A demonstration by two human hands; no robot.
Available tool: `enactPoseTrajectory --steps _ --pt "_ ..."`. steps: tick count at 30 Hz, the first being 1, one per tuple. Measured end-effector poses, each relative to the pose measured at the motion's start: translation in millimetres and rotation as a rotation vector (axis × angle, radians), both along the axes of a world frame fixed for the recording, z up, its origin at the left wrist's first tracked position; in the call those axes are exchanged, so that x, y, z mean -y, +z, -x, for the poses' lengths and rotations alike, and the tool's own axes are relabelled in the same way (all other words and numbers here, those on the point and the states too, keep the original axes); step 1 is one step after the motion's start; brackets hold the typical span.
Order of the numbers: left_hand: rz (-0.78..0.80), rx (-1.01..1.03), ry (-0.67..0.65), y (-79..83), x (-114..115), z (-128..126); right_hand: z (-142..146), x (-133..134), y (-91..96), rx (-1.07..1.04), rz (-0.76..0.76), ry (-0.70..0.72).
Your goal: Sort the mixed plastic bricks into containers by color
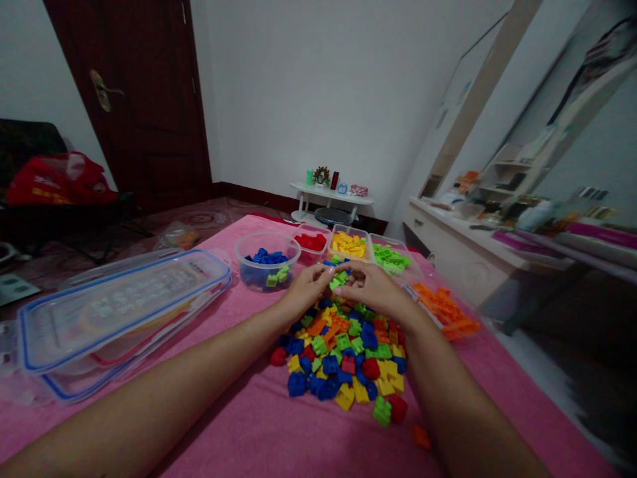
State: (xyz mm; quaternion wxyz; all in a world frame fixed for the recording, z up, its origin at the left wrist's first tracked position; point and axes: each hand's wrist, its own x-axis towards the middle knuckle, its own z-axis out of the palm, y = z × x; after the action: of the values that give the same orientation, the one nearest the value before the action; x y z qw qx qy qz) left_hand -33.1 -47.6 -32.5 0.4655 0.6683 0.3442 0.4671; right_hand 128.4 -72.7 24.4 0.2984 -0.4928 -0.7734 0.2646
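Both hands meet over the far end of a heap of coloured bricks (348, 358) on a pink cloth (279, 431). My left hand (308, 287) has its fingers pinched, and my right hand (371, 285) is pinched against it. Between the fingertips sit small green bricks (339, 279) with a blue one above them. Just beyond stand a round clear bowl of blue bricks (267, 260), a red-brick tub (311, 241), a yellow-brick tub (348, 244) and a green-brick tub (391, 257).
An orange-brick tray (445, 309) lies at my right. Stacked clear lids with blue rims (119, 315) rest at the left. A loose orange brick (422, 436) lies near my right forearm. A white desk (448, 232), a small white table (331, 196) and a dark door (144, 99) stand behind.
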Motion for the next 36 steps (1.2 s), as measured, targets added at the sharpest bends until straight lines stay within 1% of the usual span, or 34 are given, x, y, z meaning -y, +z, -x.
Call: enactPoseTrajectory --steps 3,5,8,10,12,13,15,16,18,23,27,31,33,36 --pt "-0.107 -0.157 0.027 -7.7 0.6 -1.4 -8.6 -3.4 2.9 -0.106 0.017 -0.139" --pt "-0.118 -0.225 0.028 -11.9 0.0 -2.0 -18.0 -8.5 4.7 -0.209 0.052 -0.233" --pt "-0.099 -0.235 0.019 -17.0 -2.8 -2.7 -36.4 -24.3 6.5 -0.311 0.056 -0.373" --pt "-0.115 -0.241 0.022 -20.0 -5.1 -2.9 -50.5 -40.6 7.7 -0.298 0.025 -0.455" --pt "-0.147 -0.260 0.027 -22.6 -6.7 -2.9 -65.4 -59.3 9.4 -0.167 -0.007 -0.516" --pt "-0.157 -0.263 0.032 -23.8 -7.2 -2.8 -72.9 -68.5 10.6 -0.046 -0.032 -0.536" --pt "-0.162 -0.260 0.031 -25.4 -7.5 -2.6 -87.2 -84.4 13.0 0.285 -0.126 -0.579" --pt "-0.161 -0.257 0.028 -25.9 -7.4 -2.5 -93.7 -90.4 13.9 0.375 -0.156 -0.594" --pt "-0.158 -0.255 0.020 -26.1 -6.8 -2.2 -104.4 -98.3 14.5 0.492 -0.200 -0.607" --pt "-0.153 -0.267 0.019 -23.8 -4.8 -1.9 -120.5 -102.2 6.6 0.639 -0.232 -0.597" --pt "-0.136 -0.259 0.019 -24.3 -5.5 -2.3 -127.1 -103.4 0.4 0.685 -0.258 -0.630" --pt "-0.146 -0.268 0.009 -27.8 -8.1 -2.5 -121.7 -98.9 4.7 0.676 -0.345 -0.694" --pt "-0.145 -0.272 0.013 -28.5 -8.6 -2.6 -112.1 -91.9 8.7 0.698 -0.335 -0.646" --pt "-0.137 -0.260 0.009 -27.2 -7.4 -2.8 -92.9 -77.0 10.0 0.770 -0.263 -0.495"
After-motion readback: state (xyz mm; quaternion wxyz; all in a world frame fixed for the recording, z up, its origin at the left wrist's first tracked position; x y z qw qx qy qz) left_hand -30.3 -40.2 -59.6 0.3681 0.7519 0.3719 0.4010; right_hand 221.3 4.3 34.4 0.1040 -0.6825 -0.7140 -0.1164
